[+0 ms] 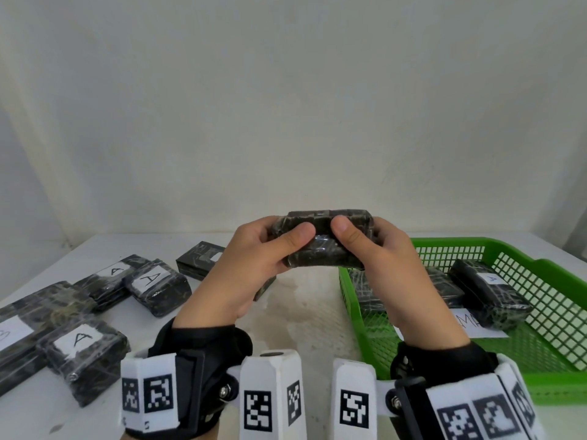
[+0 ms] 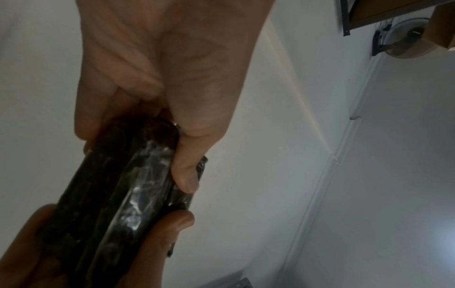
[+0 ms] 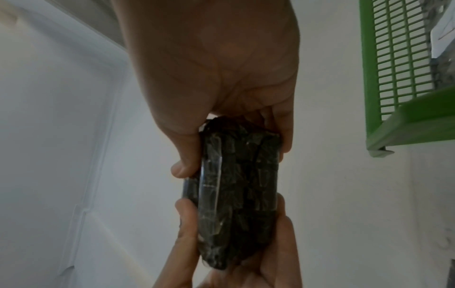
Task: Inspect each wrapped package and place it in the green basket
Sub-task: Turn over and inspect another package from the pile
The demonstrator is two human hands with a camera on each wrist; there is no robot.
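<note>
The person holds one package point(image 1: 327, 241) up in the air with both hands, above the table point(image 1: 311, 315) and just left of the basket point(image 1: 556, 277). It is a dark block in clear wrap, held lengthways between the hands. The left hand point(image 1: 251, 265) grips its left end, thumb curled over the near face and fingers behind. The right hand point(image 1: 390, 262) grips the right end the same way, its thumb pressed close beside the left thumb. Both grips are clamped on the package.

From the left wrist, the left hand point(image 2: 160, 78) comes down from the top with its thumb along the package point(image 2: 118, 194) edge, and the right hand point(image 2: 74, 253) shows at the bottom. From the right wrist, the right hand point(image 3: 221, 68) clasps the upper end of the package point(image 3: 236, 194), the left hand point(image 3: 234, 253) the lower end, and a corner of the basket point(image 3: 406, 120) shows at upper right.

The green basket stands on the right of the table. In it lie several wrapped packages; one point(image 1: 489, 293) leans on another and bears a small white label. A white slip point(image 1: 476, 325) with writing lies on the basket floor.

On the left of the table lie more packages. Three show white labels marked A: one point(image 1: 82, 350) nearest, one point(image 1: 155, 287) further back, one point(image 1: 111, 276) behind it. A larger one point(image 1: 19, 331) lies at the left edge, another point(image 1: 200, 260) stands toward the middle. Each wrist wears a black strap and white blocks with printed markers.
</note>
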